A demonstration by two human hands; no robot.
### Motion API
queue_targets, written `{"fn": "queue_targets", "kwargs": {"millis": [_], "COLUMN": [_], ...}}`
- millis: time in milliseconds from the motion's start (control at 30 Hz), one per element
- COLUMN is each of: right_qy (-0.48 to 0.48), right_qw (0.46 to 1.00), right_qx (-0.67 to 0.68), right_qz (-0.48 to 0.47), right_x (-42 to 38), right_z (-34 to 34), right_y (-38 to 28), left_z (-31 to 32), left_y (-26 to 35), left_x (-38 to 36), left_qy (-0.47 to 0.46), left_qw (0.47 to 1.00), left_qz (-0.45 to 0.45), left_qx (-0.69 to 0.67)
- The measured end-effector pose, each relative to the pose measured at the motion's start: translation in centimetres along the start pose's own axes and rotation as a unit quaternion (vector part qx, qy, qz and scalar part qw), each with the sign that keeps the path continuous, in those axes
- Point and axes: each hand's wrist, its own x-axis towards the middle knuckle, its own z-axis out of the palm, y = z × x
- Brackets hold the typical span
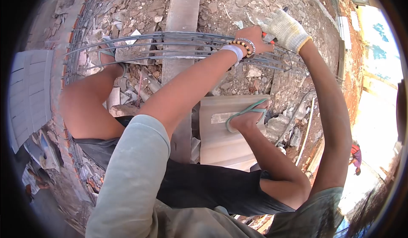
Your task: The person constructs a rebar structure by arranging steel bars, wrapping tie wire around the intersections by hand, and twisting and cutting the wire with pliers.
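Note:
My left hand (251, 39), bare and with bead bracelets (245, 46) at the wrist, is closed at the right part of a bundle of long steel rebars (187, 40). What its fingers grip is hidden. My right hand (290, 30) wears a white knit glove and is closed just to the right of the left one. A red-and-black-handled tool (268, 37) shows between the two hands, apparently in the gloved grip; its working end cannot be made out. The rebars run crosswise in front of me, with a thin stirrup (290, 63) around them near the right end.
Broken brick and stone rubble (238, 4) covers the ground. A long plank (182, 12) runs away from me beneath the rebars. My sandalled foot (250, 114) rests on a corrugated sheet (212, 144). Grey panels (29, 93) stand at left. Another person (356, 158) is at far right.

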Motion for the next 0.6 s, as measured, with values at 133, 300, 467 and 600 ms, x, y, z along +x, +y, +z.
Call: {"fn": "queue_targets", "kwargs": {"millis": [133,300,467,600], "right_qy": [0.062,0.108,0.05,0.019], "right_qw": [0.998,0.991,0.996,0.997], "right_qx": [-0.008,-0.038,-0.044,-0.041], "right_qz": [-0.029,-0.074,-0.063,-0.057], "right_x": [0.3,0.1,-0.7,-1.3], "right_z": [2.3,1.2,-1.5,-1.1], "right_y": [0.8,0.6,-2.7,-4.0], "left_z": [1.1,2.8,2.5,3.0], "left_y": [-1.3,-2.2,-1.6,-1.9], "left_x": [1.7,1.6,-0.9,-2.0], "left_qy": [-0.041,-0.01,-0.043,-0.029], "left_qw": [0.998,0.996,0.998,0.997], "left_qz": [0.041,0.064,0.043,0.053], "left_qx": [-0.034,-0.059,-0.022,-0.039]}}
